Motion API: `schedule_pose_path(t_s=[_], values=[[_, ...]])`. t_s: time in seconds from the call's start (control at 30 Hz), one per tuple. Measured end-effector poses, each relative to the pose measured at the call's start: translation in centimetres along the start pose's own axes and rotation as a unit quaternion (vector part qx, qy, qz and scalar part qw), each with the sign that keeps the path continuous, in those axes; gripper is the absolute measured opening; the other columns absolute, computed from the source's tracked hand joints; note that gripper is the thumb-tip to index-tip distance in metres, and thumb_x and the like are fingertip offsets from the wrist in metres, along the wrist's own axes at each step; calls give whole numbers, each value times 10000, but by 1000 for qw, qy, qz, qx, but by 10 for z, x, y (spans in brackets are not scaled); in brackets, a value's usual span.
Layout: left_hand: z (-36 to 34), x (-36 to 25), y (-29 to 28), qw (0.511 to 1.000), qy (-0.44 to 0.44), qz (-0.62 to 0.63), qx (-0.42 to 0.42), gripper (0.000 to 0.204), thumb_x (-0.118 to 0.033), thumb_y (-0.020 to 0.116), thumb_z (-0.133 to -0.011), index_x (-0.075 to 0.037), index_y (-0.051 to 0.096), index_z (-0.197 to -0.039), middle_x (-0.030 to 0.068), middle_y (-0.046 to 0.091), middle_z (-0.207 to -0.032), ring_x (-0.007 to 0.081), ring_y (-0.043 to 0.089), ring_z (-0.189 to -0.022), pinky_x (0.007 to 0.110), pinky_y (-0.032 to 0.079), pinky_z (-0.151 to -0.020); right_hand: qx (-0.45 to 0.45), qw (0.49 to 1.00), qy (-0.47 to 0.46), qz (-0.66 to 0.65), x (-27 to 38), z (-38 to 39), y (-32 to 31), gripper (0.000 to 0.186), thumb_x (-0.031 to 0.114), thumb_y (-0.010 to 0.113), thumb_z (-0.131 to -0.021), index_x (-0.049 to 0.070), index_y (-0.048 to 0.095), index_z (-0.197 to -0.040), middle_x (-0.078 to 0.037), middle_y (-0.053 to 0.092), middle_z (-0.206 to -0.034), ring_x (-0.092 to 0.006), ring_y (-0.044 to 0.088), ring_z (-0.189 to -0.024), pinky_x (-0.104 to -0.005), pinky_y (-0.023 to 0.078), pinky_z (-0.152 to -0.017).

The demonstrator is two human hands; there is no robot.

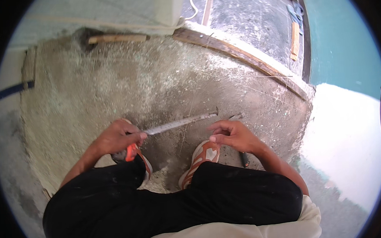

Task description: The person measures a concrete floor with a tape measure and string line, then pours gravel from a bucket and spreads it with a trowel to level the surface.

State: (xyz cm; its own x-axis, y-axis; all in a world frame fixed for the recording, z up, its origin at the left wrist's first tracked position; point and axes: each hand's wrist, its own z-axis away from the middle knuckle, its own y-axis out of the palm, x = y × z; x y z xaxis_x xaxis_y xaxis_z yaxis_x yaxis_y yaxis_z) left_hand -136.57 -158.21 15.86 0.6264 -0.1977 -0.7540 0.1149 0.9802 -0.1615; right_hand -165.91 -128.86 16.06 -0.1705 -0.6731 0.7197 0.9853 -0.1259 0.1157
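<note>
My left hand (125,139) grips an orange-and-dark tape measure (131,153), with its blade (178,123) drawn out to the right above the concrete floor (87,93). My right hand (227,134) is right of my legs' midline, just below the blade's hooked end, fingers curved but apart, with nothing visible in them. A dark-handled tool (244,159) lies on the floor beside my right shoe (200,157); part of it is hidden behind that hand. Thin strings cross above the floor.
A wooden board (234,53) borders a dusty raised slab (241,14) at the upper right, where a short plank (294,40) lies. Another wood piece (117,39) lies along the far edge. A teal-and-white wall (341,61) rises on the right. A pale cord (192,10) runs across the top.
</note>
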Motion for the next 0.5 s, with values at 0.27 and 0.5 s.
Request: schedule_pose_path(t_s=[0.27, 0.5], values=[[-34, -43, 25, 999, -40, -13, 25, 353, -347, 719, -997, -20, 787, -881, 60, 720, -759, 117, 650, -735, 310, 511, -697, -116, 950, -71, -281, -31, 5, 28, 278, 237, 685, -1040, -10, 702, -1167, -57, 704, -947, -115, 653, -783, -259, 524, -716], [-63, -55, 16, 993, -68, -87, 36, 338, -342, 775, -941, -7, 773, -981, 80, 741, -869, 152, 690, -819, 326, 538, -757, -255, 868, -98, -414, -71, 4, 8, 209, 227, 657, -1045, 20, 677, -1021, -61, 686, -901, -122, 631, -745, -262, 469, -650]])
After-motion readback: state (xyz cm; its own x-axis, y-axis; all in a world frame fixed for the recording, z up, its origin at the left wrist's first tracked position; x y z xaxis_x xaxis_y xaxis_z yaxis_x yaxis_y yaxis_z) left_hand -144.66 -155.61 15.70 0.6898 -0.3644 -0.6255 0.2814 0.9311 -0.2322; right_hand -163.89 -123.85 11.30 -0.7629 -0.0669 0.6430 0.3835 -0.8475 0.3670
